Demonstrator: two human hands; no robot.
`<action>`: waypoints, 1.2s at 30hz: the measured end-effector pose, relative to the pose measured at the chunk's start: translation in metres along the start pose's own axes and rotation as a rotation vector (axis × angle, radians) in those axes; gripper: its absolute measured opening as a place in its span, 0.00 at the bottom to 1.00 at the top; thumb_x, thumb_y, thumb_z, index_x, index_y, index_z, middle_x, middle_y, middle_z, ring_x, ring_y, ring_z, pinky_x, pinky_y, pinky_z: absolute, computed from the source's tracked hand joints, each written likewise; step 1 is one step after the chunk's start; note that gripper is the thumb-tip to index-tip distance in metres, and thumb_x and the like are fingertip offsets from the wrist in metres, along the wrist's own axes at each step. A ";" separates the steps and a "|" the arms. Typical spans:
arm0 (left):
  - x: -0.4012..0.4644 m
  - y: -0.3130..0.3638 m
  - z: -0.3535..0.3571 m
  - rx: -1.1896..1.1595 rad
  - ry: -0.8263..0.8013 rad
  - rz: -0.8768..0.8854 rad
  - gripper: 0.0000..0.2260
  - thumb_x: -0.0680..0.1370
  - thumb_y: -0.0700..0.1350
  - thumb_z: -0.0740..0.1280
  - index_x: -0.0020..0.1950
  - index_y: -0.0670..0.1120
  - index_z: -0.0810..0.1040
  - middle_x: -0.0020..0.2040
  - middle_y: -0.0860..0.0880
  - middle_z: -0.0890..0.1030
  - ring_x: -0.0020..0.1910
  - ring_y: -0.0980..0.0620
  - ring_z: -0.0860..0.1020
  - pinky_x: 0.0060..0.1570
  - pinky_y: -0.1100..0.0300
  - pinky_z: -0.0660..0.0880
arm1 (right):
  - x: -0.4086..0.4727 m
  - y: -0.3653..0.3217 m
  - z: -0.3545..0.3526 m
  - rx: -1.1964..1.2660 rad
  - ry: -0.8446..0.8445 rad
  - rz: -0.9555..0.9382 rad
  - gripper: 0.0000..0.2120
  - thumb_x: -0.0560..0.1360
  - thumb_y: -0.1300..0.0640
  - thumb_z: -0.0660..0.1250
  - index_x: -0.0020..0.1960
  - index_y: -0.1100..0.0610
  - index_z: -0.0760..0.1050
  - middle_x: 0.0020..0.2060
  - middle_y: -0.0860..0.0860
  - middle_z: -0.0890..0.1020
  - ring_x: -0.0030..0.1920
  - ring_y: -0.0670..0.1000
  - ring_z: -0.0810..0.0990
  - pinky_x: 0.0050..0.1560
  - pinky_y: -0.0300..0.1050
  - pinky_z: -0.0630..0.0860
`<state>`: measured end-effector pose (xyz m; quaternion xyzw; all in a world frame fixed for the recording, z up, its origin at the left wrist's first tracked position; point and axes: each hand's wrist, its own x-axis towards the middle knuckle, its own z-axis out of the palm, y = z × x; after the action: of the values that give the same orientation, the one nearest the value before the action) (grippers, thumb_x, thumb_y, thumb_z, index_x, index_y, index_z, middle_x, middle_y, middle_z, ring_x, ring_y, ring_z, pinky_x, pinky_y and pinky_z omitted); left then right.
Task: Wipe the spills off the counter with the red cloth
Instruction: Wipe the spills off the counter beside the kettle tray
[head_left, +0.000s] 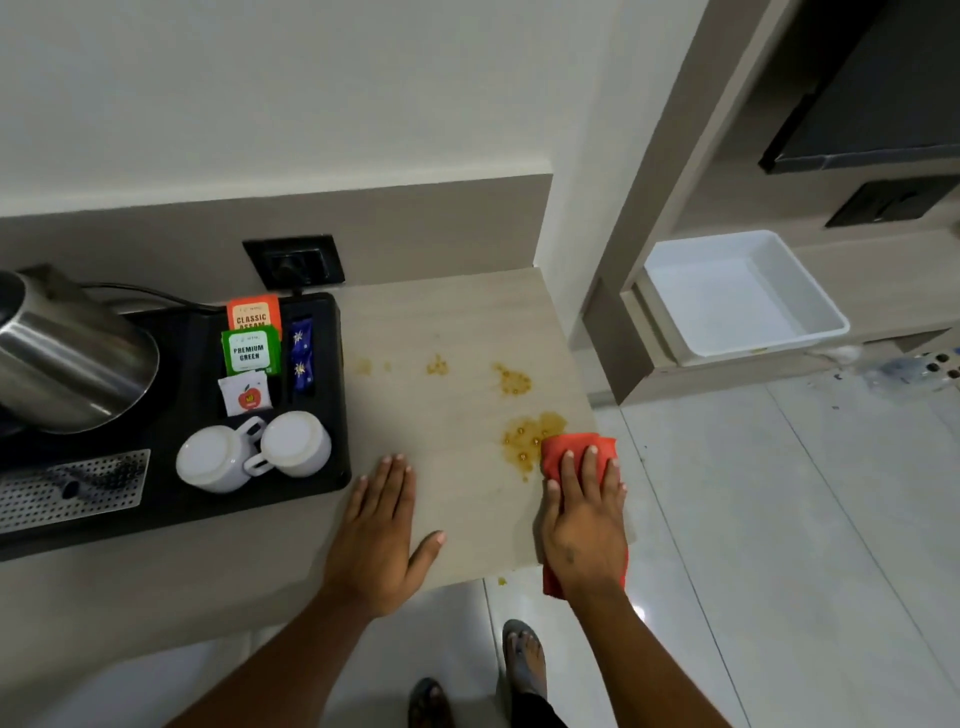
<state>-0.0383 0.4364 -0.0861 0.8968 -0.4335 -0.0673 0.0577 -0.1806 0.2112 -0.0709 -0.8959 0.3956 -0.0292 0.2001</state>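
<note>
The red cloth (567, 451) lies at the right edge of the beige counter (457, 322), partly hanging over the front corner. My right hand (584, 514) presses flat on it with straight fingers. The cloth's far edge touches a yellowish spill (527, 439). More yellow spots lie farther back: a patch (513, 379), a smaller one (438, 365) and faint dabs (363, 366). A small drop (502, 581) shows below the counter's front edge. My left hand (382, 530) rests flat on the counter, fingers straight, holding nothing.
A black tray (332, 395) on the left bears a steel kettle (67, 358), tea sachets (251, 351) and two upturned white cups (254, 449). A wall socket (293, 261) sits behind it. A white tub (743, 293) stands on a low shelf at right. My feet (524, 660) are on the tiled floor.
</note>
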 end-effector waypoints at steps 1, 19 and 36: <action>0.000 -0.001 0.001 -0.005 0.000 -0.004 0.39 0.81 0.65 0.55 0.81 0.38 0.59 0.82 0.39 0.59 0.82 0.41 0.56 0.79 0.42 0.53 | -0.006 0.001 0.002 -0.002 0.003 -0.024 0.27 0.83 0.44 0.45 0.78 0.53 0.59 0.79 0.56 0.58 0.79 0.61 0.49 0.78 0.58 0.44; 0.004 -0.001 0.005 -0.035 -0.026 -0.036 0.40 0.81 0.66 0.55 0.83 0.40 0.53 0.84 0.41 0.54 0.84 0.43 0.48 0.80 0.41 0.52 | 0.078 -0.006 -0.011 -0.043 -0.121 -0.109 0.27 0.84 0.44 0.43 0.80 0.52 0.49 0.81 0.54 0.50 0.80 0.59 0.44 0.79 0.61 0.46; 0.004 -0.001 0.004 -0.006 -0.070 -0.062 0.42 0.80 0.69 0.51 0.83 0.40 0.50 0.84 0.40 0.53 0.84 0.44 0.47 0.81 0.43 0.50 | 0.177 -0.046 -0.002 -0.109 -0.142 -0.389 0.26 0.83 0.49 0.47 0.79 0.56 0.55 0.80 0.59 0.55 0.79 0.63 0.49 0.79 0.62 0.48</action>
<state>-0.0356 0.4340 -0.0907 0.9067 -0.4070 -0.1017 0.0429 -0.0279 0.1112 -0.0702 -0.9647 0.2009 0.0175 0.1695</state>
